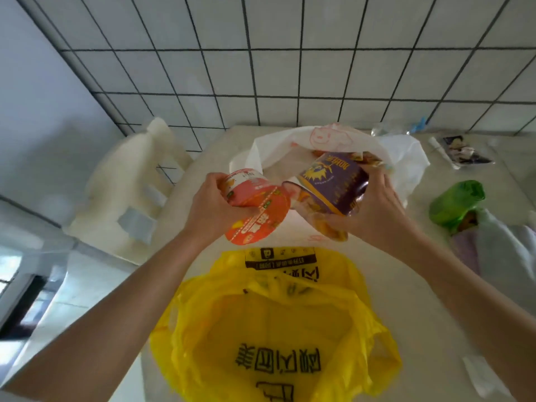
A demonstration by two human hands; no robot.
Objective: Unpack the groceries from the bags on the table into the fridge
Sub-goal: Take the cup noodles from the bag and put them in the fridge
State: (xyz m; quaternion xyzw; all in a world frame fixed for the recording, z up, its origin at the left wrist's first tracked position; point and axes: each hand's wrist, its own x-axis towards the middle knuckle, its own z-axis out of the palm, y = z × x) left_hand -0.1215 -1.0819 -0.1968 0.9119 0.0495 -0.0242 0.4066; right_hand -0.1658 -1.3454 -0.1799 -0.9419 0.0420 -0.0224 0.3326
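Head view: table [208,158] carries the yellow bag [275,329] nearest, slack and open, and the white bag [290,143] beyond. Above them, left hand [214,207] grips the orange cup [255,210] and right hand [374,210] the purple cup [333,184], both tilted, seemingly lifted clear for carrying to the fridge, which is out of view.

White tiled wall [290,68] with dark grout, pale grey wall [37,97] at left, beige table [435,285]

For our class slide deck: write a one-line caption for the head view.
Left hand holds orange cup, right hand purple cup, above white bag.
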